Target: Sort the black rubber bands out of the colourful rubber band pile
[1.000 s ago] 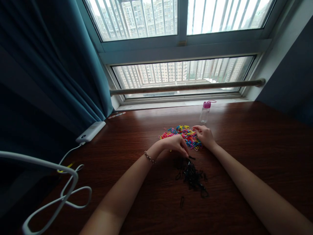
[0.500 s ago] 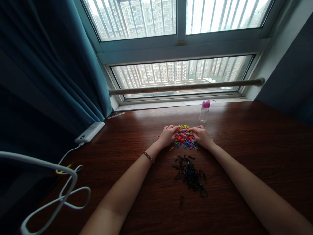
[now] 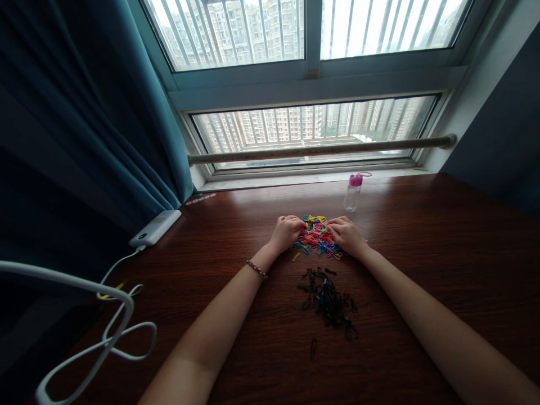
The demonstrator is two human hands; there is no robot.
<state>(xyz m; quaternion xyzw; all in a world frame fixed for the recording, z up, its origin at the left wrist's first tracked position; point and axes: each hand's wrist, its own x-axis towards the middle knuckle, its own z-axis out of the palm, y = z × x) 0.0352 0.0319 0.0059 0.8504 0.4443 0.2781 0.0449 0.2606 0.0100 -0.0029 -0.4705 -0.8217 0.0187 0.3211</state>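
A heap of small coloured elastic bands [image 3: 317, 236] lies on the dark wooden table [image 3: 422, 253] near the window. My left hand [image 3: 287, 231] rests on the heap's left edge, fingers curled into the bands. On the right edge sits my right hand [image 3: 346, 234], its fingers likewise curled down into the pile. What either hand pinches is too small to make out. Closer to me lies a separate pile of black bands [image 3: 329, 299], with one stray black band [image 3: 313, 348] in front of it.
A small clear bottle with a pink cap [image 3: 353, 192] stands behind the heap. A white power bank [image 3: 154, 228] with a white cable [image 3: 105, 332] lies at the left by the teal curtain [image 3: 97, 112]. The window sill and rail run along the back.
My left hand left the black pile and went forward to the coloured heap's left side. Both hands have since drawn the heap together slightly.
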